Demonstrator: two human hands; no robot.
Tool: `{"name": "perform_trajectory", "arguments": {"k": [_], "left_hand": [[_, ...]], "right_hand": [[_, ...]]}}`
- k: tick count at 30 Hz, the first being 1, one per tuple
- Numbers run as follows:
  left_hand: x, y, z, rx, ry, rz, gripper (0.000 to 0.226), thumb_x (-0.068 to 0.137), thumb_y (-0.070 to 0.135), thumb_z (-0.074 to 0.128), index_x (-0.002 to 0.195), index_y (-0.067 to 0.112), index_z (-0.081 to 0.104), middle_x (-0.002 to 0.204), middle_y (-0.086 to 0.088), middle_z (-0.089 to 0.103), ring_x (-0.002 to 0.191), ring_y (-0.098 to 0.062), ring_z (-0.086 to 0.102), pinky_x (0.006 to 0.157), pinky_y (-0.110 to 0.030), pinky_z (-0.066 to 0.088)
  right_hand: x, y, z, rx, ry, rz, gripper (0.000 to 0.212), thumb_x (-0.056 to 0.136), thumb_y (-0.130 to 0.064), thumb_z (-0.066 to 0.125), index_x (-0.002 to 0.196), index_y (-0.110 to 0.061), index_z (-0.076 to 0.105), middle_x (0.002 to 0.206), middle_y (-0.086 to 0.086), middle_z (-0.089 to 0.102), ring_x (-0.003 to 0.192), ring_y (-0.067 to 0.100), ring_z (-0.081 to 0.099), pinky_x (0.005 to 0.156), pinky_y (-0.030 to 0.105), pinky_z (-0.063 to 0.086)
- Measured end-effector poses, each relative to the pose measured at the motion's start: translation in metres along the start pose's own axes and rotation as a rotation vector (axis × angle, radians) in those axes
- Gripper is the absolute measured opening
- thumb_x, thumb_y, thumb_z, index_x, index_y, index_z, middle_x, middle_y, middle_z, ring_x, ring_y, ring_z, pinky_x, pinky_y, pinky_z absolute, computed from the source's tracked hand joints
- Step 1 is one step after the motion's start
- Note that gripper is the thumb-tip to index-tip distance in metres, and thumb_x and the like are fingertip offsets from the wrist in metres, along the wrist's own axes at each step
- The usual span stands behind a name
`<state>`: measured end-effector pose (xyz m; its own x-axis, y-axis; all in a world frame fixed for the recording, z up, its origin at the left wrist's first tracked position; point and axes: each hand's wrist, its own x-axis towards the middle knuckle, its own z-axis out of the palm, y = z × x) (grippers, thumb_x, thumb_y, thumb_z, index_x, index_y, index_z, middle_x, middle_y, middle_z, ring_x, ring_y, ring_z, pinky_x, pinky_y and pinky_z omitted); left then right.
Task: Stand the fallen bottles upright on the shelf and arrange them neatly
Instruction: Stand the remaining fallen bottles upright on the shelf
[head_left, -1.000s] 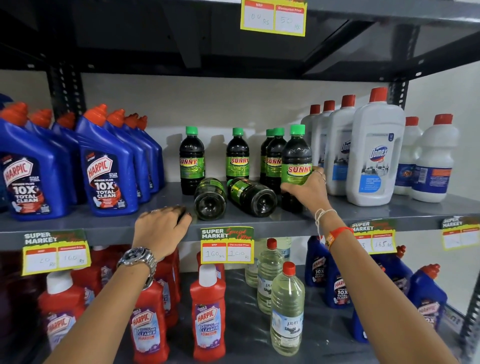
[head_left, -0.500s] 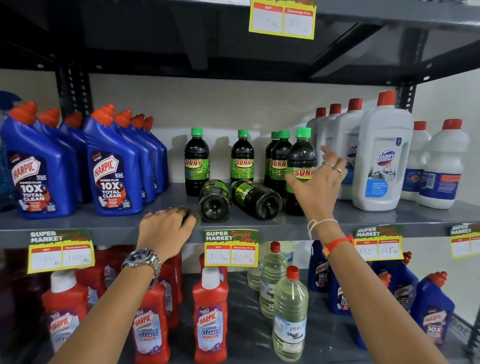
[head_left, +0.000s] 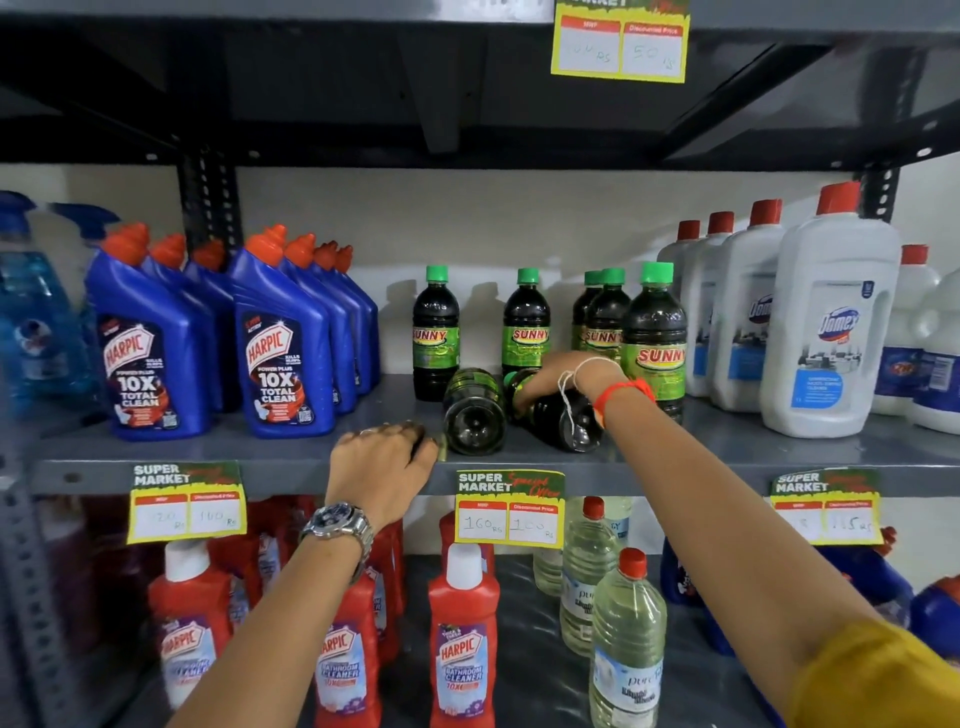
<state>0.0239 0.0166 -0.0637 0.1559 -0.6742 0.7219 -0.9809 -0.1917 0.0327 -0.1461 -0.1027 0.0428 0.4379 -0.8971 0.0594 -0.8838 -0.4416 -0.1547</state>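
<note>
Two dark Sunny bottles lie on their sides on the grey middle shelf (head_left: 727, 447), bases toward me: the left fallen bottle (head_left: 474, 413) and the right fallen bottle (head_left: 558, 418). My right hand (head_left: 558, 375) reaches over the right fallen bottle and grips it near the neck. My left hand (head_left: 382, 457) rests curled on the shelf's front edge, just left of the left fallen bottle; whether it covers anything is hidden. Several Sunny bottles stand upright behind: one at the left (head_left: 435, 332), one in the middle (head_left: 526, 325), and a cluster at the right, the front one (head_left: 655, 338).
Blue Harpic bottles (head_left: 280, 353) stand in rows to the left, white Domex bottles (head_left: 831, 322) to the right. Price tags (head_left: 509, 509) hang on the shelf edge. The lower shelf holds red Harpic bottles (head_left: 462, 649) and clear liquid bottles (head_left: 626, 644). A dark shelf sits overhead.
My right hand let go of the upright front Sunny bottle, lifted, then moved left and down onto the right fallen bottle. My left hand stayed on the shelf edge.
</note>
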Motion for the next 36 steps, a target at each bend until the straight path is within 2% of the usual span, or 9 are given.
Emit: {"name": "perform_trajectory", "arguments": {"k": [5,10,13,16,21,26,28,32,36], "left_hand": [[0.0,0.0,-0.001,-0.011,0.01,-0.006,0.075,0.071,0.051,0.003,0.098,0.021,0.066,0.095,-0.001,0.071,0.085,-0.02,0.064,0.07,-0.03,0.037],[0.001,0.001,-0.001,-0.016,-0.005,-0.016,0.077,0.069,0.051,0.002,0.102,0.021,0.065,0.098,-0.001,0.07,0.089,-0.02,0.063,0.073,-0.031,0.038],[0.001,-0.001,0.0,-0.002,-0.006,-0.008,0.076,0.07,0.051,0.003,0.102,0.021,0.065,0.097,-0.001,0.07,0.087,-0.02,0.063,0.071,-0.031,0.037],[0.002,-0.001,-0.001,-0.004,-0.016,-0.007,0.076,0.07,0.051,0.002,0.102,0.021,0.064,0.097,0.0,0.069,0.088,-0.019,0.062,0.072,-0.031,0.037],[0.001,0.0,-0.002,-0.01,-0.021,-0.015,0.078,0.068,0.053,0.001,0.102,0.021,0.064,0.097,0.0,0.069,0.089,-0.019,0.062,0.072,-0.031,0.037],[0.001,0.001,-0.003,-0.013,-0.038,-0.009,0.076,0.071,0.053,0.004,0.106,0.021,0.063,0.101,-0.002,0.069,0.092,-0.021,0.062,0.075,-0.032,0.039],[0.001,0.001,-0.003,-0.003,-0.05,-0.012,0.066,0.078,0.049,0.012,0.108,0.021,0.063,0.103,-0.002,0.069,0.093,-0.021,0.062,0.075,-0.032,0.039],[0.001,0.002,-0.003,0.005,-0.069,-0.014,0.058,0.079,0.046,0.018,0.106,0.021,0.064,0.102,-0.002,0.069,0.093,-0.021,0.061,0.075,-0.032,0.039],[0.001,0.001,-0.002,0.005,-0.075,-0.015,0.057,0.08,0.045,0.02,0.107,0.021,0.063,0.101,-0.002,0.069,0.093,-0.022,0.062,0.075,-0.032,0.038]], "right_hand": [[-0.005,0.0,0.003,-0.008,0.17,0.097,0.057,0.06,-0.054,0.072,0.098,-0.016,0.052,0.095,0.002,0.058,0.089,0.023,0.057,0.074,0.028,0.044],[-0.015,0.0,-0.001,0.18,0.427,0.081,0.069,0.057,-0.054,0.077,0.101,-0.01,0.049,0.102,0.01,0.064,0.102,0.033,0.062,0.083,0.036,0.051],[-0.021,-0.002,-0.009,0.443,0.679,0.03,0.087,0.057,-0.043,0.083,0.122,-0.003,0.041,0.114,0.016,0.063,0.108,0.037,0.06,0.088,0.04,0.049],[-0.029,-0.005,-0.014,0.632,0.837,-0.047,0.092,0.058,-0.034,0.083,0.128,0.0,0.035,0.111,0.014,0.064,0.105,0.035,0.061,0.087,0.035,0.047],[-0.035,-0.003,0.006,0.723,0.755,-0.083,0.11,0.059,-0.032,0.084,0.141,0.005,0.021,0.114,0.015,0.061,0.11,0.032,0.058,0.098,0.039,0.047],[-0.03,0.006,0.028,0.8,0.723,-0.073,0.108,0.064,-0.028,0.082,0.143,0.003,0.016,0.118,0.015,0.06,0.111,0.03,0.057,0.091,0.031,0.044],[-0.027,0.007,0.031,0.819,0.725,-0.09,0.109,0.062,-0.031,0.082,0.143,0.002,0.017,0.124,0.016,0.058,0.116,0.031,0.055,0.097,0.033,0.045],[-0.034,0.004,0.036,0.553,0.75,-0.032,0.121,0.059,-0.052,0.08,0.145,0.002,0.014,0.145,0.023,0.033,0.136,0.036,0.034,0.106,0.042,0.037],[-0.042,0.006,0.033,0.346,0.774,-0.022,0.118,0.055,-0.061,0.077,0.141,0.0,0.023,0.135,0.021,0.044,0.121,0.036,0.051,0.09,0.043,0.048]]}}
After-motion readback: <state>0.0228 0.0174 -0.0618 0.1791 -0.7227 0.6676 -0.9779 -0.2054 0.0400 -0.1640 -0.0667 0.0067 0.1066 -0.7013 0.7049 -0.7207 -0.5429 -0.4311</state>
